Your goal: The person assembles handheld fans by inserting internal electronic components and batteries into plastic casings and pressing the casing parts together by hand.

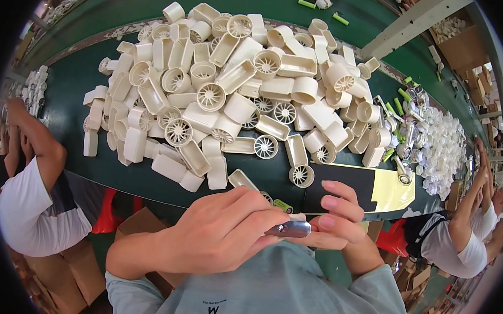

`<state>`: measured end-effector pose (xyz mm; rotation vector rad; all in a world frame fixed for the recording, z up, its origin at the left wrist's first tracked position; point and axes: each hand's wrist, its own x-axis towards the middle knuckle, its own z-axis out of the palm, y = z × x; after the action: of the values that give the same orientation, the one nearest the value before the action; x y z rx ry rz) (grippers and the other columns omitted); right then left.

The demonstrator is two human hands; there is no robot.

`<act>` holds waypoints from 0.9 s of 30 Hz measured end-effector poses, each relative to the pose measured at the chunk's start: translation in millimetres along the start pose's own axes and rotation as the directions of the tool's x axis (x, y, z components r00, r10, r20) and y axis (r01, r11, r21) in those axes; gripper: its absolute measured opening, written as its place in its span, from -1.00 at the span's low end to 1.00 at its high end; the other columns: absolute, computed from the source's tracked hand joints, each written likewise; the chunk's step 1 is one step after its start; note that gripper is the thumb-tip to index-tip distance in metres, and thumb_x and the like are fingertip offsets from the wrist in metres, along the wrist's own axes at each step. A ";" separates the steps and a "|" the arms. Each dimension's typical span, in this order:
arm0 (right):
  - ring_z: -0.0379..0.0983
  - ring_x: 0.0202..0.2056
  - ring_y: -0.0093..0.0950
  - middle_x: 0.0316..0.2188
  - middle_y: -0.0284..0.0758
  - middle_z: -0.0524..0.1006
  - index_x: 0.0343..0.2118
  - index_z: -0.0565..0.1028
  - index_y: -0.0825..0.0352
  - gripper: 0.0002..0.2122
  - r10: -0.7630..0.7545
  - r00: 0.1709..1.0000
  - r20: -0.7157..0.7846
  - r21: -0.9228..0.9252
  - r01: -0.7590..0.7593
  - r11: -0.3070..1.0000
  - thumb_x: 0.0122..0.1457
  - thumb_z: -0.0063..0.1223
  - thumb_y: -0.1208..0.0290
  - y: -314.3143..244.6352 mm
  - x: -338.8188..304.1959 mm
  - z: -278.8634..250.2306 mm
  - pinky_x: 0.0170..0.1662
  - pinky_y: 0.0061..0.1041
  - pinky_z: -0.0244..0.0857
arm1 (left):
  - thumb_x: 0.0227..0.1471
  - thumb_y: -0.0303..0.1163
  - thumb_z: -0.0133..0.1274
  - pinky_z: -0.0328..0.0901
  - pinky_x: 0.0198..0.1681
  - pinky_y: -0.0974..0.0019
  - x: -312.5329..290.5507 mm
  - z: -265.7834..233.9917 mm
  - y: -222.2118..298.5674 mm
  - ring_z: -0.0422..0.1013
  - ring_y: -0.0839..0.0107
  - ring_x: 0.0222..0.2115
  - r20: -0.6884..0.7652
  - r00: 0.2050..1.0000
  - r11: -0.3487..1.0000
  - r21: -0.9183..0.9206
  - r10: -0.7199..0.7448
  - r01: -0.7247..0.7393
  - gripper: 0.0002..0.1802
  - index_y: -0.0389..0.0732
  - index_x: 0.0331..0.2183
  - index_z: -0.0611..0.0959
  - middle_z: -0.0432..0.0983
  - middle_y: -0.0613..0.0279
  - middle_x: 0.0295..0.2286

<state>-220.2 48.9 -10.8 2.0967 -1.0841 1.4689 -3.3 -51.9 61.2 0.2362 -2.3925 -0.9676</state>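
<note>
The left hand point(222, 229) grips a silver part point(293, 229) by the table's point(69, 107) near edge, before heaped cream shells point(238, 108), while the right hand point(342, 218) curls at its end, its hold unclear.

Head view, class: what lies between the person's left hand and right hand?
The head view shows a shiny dark-grey rounded piece between left hand and right hand; just above it in the picture, a green cylinder shows too.

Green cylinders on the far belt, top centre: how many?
2 visible: left green cylinder, near the top edge; right green cylinder, slightly lower in the picture. Others may be hidden.
</note>
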 end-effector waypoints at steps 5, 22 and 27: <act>0.38 -0.05 -0.41 -0.11 -0.40 0.25 -0.16 0.60 0.07 -0.58 -0.043 0.999 -0.005 -0.032 0.042 0.999 -0.13 0.55 0.31 -1.0 -4.1 -0.9 -0.05 -0.22 0.59 | -0.24 -0.51 0.44 0.35 -0.48 0.31 -2.2 -2.5 4.0 0.48 0.28 -0.46 0.007 1.000 1.000 0.002 -0.011 0.011 -0.43 -0.28 -0.11 0.60 0.60 0.17 -0.30; 0.41 -0.02 -0.30 -0.06 -0.35 0.29 -0.23 0.63 0.04 -0.65 0.067 0.982 -0.174 -0.097 -0.085 0.992 -0.13 0.54 0.38 -17.7 -11.1 19.4 0.02 -0.14 0.50 | -0.22 -0.52 0.40 0.36 -0.47 0.27 1.2 0.9 7.3 0.47 0.25 -0.43 -0.048 0.997 0.996 0.066 -0.065 0.068 -0.47 -0.26 -0.12 0.59 0.48 0.18 -0.34; 0.39 0.02 -0.25 -0.05 -0.32 0.29 -0.28 0.64 0.04 -0.70 0.161 0.969 -0.185 -0.027 -0.169 0.985 -0.11 0.51 0.40 -20.1 -8.3 20.3 0.05 -0.11 0.47 | -0.26 -0.52 0.40 0.32 -0.49 0.27 2.0 0.0 7.3 0.46 0.26 -0.46 -0.028 0.996 0.995 0.047 -0.090 0.091 -0.45 -0.24 -0.14 0.59 0.45 0.18 -0.37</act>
<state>-193.6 51.5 -23.7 1.8385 -1.2308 1.6620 -4.7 -47.3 67.0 0.3760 -2.4008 -0.9420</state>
